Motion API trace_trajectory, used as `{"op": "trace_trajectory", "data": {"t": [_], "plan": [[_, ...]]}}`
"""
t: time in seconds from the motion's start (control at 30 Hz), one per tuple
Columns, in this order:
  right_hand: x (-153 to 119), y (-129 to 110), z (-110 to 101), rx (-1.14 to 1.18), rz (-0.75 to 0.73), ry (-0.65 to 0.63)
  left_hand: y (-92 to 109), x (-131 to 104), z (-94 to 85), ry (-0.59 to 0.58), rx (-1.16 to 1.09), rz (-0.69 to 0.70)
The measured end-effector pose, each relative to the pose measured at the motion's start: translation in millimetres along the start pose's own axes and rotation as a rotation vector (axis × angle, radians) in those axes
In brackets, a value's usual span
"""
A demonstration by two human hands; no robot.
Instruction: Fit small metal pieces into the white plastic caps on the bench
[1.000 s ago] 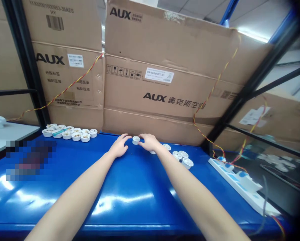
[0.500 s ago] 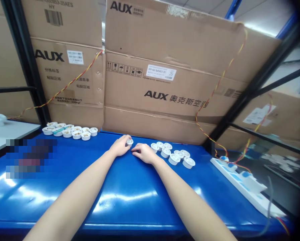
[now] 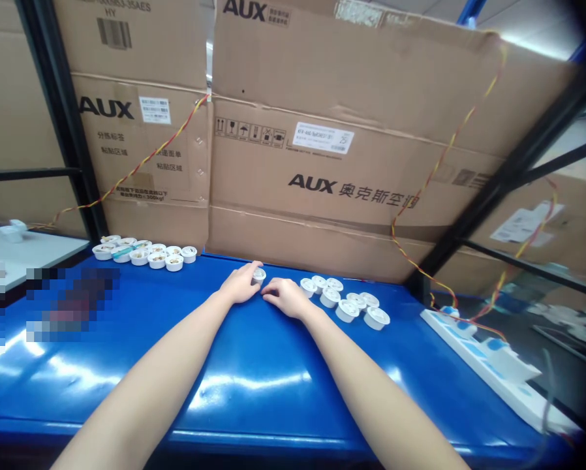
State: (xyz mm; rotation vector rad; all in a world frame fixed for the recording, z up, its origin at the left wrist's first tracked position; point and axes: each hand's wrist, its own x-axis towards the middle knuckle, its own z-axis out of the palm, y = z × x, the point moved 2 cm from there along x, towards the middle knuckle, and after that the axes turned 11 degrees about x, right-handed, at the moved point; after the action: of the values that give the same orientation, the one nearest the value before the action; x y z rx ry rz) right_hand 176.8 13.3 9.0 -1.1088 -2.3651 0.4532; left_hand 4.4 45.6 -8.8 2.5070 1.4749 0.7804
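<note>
Round white cup [image 3: 259, 277] | left hand [image 3: 241, 284] nearer, fingers closed round it | no long axis | right hand [image 3: 287, 297] just right, fingers bent, cannot tell if empty

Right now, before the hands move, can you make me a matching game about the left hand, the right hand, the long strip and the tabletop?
Things:
1. left hand
2. right hand
3. long strip
4. tabletop

Clues:
A. white with blue patches
B. shiny and blue all over
C. holding a small white cup
D. between the other hand and a group of white cups

Right pairs: 1-C, 2-D, 3-A, 4-B
</note>
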Motion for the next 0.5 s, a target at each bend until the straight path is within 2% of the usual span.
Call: {"op": "trace_trajectory", "data": {"t": [0.4, 0.5], "plan": [[-3.5, 3.6, -1.4, 0.205, 0.15, 0.048, -1.5, 1.3, -0.1, -0.01, -0.02, 0.019], [-4.9, 4.6, -2.6, 0.245, 0.149, 0.05, -0.8, 0.4, -1.2, -0.015, -0.047, 0.017]]}}
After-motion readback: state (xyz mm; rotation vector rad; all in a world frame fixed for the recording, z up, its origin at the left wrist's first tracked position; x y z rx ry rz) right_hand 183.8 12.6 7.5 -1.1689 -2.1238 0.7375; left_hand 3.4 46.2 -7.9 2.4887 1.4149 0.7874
